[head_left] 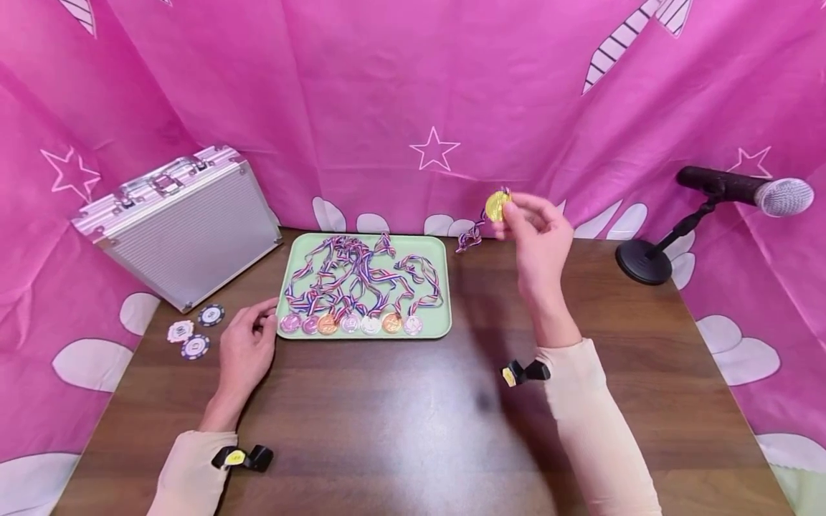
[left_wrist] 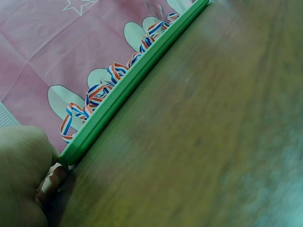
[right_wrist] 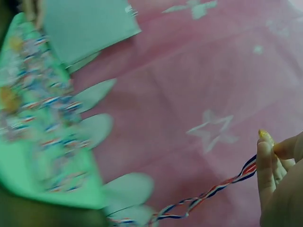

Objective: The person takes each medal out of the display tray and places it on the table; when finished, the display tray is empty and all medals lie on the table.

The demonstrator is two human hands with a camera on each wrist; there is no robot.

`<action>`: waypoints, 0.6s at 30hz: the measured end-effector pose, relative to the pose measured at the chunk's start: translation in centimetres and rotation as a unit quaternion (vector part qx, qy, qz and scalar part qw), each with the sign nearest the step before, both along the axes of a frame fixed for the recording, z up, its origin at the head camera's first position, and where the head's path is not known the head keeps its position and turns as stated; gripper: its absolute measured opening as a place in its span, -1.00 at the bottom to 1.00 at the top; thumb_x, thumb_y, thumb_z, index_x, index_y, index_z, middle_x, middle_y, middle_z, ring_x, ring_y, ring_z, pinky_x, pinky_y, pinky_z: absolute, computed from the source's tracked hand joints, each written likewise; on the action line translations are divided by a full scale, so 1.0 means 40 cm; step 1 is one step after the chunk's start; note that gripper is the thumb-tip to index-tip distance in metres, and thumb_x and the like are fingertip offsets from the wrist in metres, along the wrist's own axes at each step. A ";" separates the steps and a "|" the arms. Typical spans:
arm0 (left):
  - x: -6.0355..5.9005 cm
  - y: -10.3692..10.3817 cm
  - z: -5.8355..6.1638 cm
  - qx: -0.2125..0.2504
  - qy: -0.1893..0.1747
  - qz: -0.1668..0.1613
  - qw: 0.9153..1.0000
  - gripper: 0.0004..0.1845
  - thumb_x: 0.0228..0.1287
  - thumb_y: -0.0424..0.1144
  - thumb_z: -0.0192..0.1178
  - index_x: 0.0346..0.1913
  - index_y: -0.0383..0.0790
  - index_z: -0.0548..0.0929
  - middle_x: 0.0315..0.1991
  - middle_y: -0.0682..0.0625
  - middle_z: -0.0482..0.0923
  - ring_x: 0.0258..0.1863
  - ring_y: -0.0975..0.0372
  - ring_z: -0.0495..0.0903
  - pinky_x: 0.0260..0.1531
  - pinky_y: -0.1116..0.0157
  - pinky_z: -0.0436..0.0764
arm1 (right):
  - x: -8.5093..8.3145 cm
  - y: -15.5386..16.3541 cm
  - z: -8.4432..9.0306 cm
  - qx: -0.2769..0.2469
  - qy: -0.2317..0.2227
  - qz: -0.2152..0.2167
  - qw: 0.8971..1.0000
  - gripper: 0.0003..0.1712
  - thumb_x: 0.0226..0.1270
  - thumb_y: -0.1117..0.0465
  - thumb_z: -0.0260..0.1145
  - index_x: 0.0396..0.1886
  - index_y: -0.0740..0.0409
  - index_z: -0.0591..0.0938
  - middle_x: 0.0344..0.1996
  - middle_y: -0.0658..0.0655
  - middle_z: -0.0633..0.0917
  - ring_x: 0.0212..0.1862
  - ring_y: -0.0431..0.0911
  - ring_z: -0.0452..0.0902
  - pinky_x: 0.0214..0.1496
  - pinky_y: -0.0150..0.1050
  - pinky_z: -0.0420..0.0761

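My right hand holds a gold medal up between thumb and fingers, above the table's back right of the tray. Its striped ribbon trails down and to the left. At the near left corner of the light green tray, my left hand grips the rim, thumb at the edge and fingers curled low beside it. Along the tray's near side lies a row of several medals in pinkish, silver and orange-bronze tones, such as the bronze medal. Their red, white and blue ribbons lie tangled behind them.
A silver case stands at the back left, with several poker chips before it. On the right, a microphone sits on a black round-based stand. A pink curtain encloses the wooden table.
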State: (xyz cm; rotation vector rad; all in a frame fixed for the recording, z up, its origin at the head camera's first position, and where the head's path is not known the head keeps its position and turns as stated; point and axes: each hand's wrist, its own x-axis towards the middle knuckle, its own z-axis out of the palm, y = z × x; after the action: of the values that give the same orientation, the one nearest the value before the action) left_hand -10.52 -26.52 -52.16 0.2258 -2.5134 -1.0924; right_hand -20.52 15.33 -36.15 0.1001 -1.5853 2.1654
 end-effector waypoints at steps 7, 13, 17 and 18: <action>-0.005 0.003 0.000 0.001 0.006 -0.002 1.000 -0.67 0.58 -0.36 0.25 0.28 -0.24 0.81 -0.05 -0.16 0.73 -0.25 0.27 0.48 -0.27 0.50 0.32 | 0.044 0.043 -0.208 0.014 -0.156 0.020 0.987 -0.76 0.44 0.59 0.38 0.06 0.61 0.69 -0.44 0.06 0.84 -0.54 -0.19 0.73 -0.38 -0.35 0.75; -0.002 0.002 0.002 0.004 0.007 -0.002 1.000 -0.67 0.58 -0.38 0.24 0.27 -0.25 0.81 -0.05 -0.17 0.74 -0.25 0.27 0.48 -0.27 0.51 0.31 | 0.092 0.073 -0.296 0.081 -0.233 0.064 0.967 -0.75 0.49 0.54 0.37 0.08 0.63 0.67 -0.49 -0.03 0.80 -0.54 -0.26 0.70 -0.40 -0.41 0.70; -0.001 0.001 0.002 0.003 0.008 -0.002 1.000 -0.67 0.59 -0.37 0.25 0.27 -0.26 0.81 -0.06 -0.17 0.73 -0.25 0.27 0.47 -0.27 0.50 0.31 | 0.113 0.083 -0.328 0.122 -0.241 0.078 0.960 -0.75 0.49 0.53 0.37 0.06 0.66 0.68 -0.48 -0.01 0.79 -0.55 -0.27 0.68 -0.42 -0.43 0.68; -0.001 0.002 0.003 0.003 0.007 -0.003 1.000 -0.67 0.59 -0.37 0.24 0.28 -0.26 0.81 -0.05 -0.17 0.73 -0.24 0.28 0.47 -0.27 0.50 0.31 | 0.117 0.085 -0.333 0.131 -0.242 0.079 0.958 -0.76 0.49 0.54 0.37 0.05 0.66 0.69 -0.48 0.01 0.79 -0.55 -0.27 0.68 -0.42 -0.43 0.68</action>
State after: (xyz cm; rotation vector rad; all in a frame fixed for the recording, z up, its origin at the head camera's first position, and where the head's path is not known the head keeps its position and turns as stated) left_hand -10.57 -26.45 -52.03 0.2117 -2.4999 -1.1011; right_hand -15.84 18.72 -49.49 -0.2500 -2.2017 2.1975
